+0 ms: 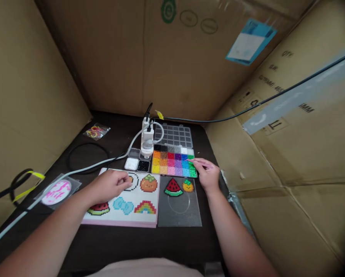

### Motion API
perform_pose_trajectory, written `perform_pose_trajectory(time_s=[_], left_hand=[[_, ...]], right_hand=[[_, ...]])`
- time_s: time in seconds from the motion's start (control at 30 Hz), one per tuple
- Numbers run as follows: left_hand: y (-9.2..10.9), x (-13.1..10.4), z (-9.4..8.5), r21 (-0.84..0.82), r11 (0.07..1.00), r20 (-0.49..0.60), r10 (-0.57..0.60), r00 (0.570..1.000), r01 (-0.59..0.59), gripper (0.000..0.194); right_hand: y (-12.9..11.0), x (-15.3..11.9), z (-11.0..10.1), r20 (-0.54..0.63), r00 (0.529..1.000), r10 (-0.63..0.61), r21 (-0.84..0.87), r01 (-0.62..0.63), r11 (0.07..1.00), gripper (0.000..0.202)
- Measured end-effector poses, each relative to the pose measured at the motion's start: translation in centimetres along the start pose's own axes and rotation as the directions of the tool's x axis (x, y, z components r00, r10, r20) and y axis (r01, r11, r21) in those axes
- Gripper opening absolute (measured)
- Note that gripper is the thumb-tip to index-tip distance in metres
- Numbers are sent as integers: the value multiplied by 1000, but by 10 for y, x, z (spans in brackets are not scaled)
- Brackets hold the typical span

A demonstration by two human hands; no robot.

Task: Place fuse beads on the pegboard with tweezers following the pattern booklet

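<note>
My right hand (209, 175) grips pink tweezers (203, 163), whose tips reach over the blue and green end of a bead box (170, 161) sorted by colour. My left hand (114, 185), its fingers curled in, rests over a sheet of pixel patterns (149, 221). The sheet shows an orange fruit, a blue bow, a rainbow and a watermelon slice; my left hand and forearm cover part of it. Right of the sheet lies a clear pegboard (179, 220). On its upper part sit a bead watermelon slice (174, 187) and a small orange bead fruit (188, 186).
A white power strip (147, 142) with cables stands behind the small boxes of white beads (131, 164) and black beads (143, 166). The box's clear lid (174, 135) lies behind it. A bag of bands (97, 131) sits back left. Cardboard walls (172, 77) enclose the dark table.
</note>
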State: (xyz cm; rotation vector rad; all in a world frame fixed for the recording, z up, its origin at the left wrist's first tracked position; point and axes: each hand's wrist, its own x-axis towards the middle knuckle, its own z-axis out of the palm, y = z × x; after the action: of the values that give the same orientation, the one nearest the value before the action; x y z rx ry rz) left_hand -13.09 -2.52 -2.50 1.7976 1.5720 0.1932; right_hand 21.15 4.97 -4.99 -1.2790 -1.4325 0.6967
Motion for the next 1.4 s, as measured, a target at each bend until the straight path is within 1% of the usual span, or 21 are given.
perform_pose_trajectory(time_s=[0.17, 0.43, 0.57, 0.73, 1.13, 1.4], left_hand=[[-1, 1, 1, -2, 1000, 1, -13, 1000, 13, 29], [2, -1, -1, -23, 1000, -6, -13, 1000, 13, 28], [3, -2, -3, -38, 999, 1, -7, 1000, 7, 26], [3, -1, -3, 10, 1000, 5, -6, 1000, 6, 27], [3, -2, -2, 12, 1000, -5, 1, 1000, -1, 26], [1, -1, -1, 8, 1000, -14, 6, 1000, -6, 25]], right_hand=[[-1, -1, 1, 22, 1000, -23, -19, 23, 1000, 14], [-2, -1, -1, 47, 999, -12, -28, 13, 1000, 14], [3, -2, -3, 29, 999, 19, 0, -19, 1000, 16], [8, -1, -3, 10, 999, 50, 27, -50, 998, 17], [8, -1, -2, 16, 999, 31, -11, -30, 999, 15], [8, -1, -2, 5, 999, 44, -9, -44, 999, 17]])
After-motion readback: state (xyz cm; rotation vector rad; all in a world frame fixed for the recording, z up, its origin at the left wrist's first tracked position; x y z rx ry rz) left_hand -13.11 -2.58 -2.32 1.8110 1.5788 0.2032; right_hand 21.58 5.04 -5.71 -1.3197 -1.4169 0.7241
